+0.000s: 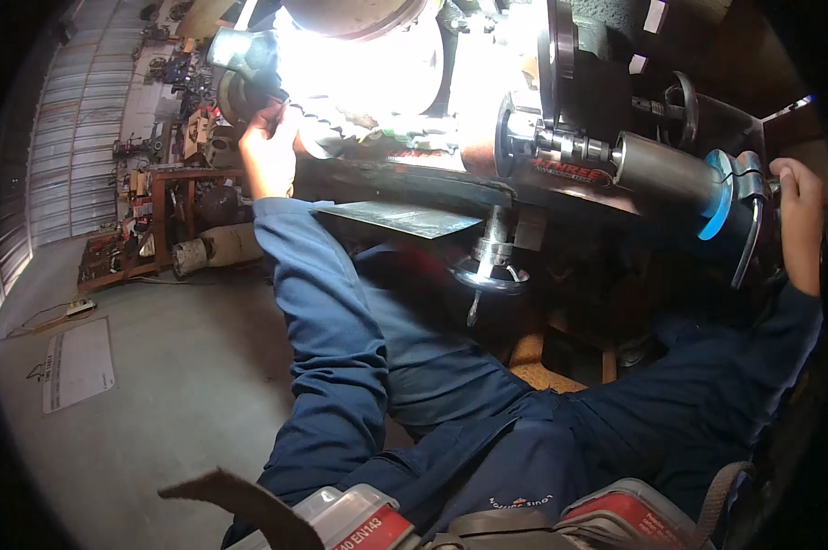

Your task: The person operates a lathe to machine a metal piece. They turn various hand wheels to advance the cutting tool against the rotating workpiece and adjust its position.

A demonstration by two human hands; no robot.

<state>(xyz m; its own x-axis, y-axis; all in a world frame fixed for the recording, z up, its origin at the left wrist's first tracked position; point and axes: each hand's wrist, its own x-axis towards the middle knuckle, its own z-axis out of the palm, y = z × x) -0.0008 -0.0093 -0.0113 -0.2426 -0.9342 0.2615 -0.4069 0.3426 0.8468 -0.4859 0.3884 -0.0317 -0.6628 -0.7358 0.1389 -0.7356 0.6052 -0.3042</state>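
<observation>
A bright, lobed metal camshaft [414, 133] lies across the machine, its middle washed out by glare. The fingers of my left hand [272, 151] are closed round its left end, beside a grey metal fitting [244, 50]. On the right, a stepped spindle [574, 145] runs between a dark round flange [506, 136] and a grey cylindrical tailstock [666, 172]. The tailstock carries a blue ring [721, 194] and a collar with a bent lever [749, 243]. My right hand [801, 197] curls at the tailstock's far right end; what its fingers grip is hidden.
Below the machine bed hang a flat metal plate [405, 218] and a handwheel with a crank handle [489, 275], close over my legs. A large round wheel housing [359, 64] glares behind the shaft. A wooden rack [162, 220] of parts stands left, and a white sheet [79, 365] lies on the floor.
</observation>
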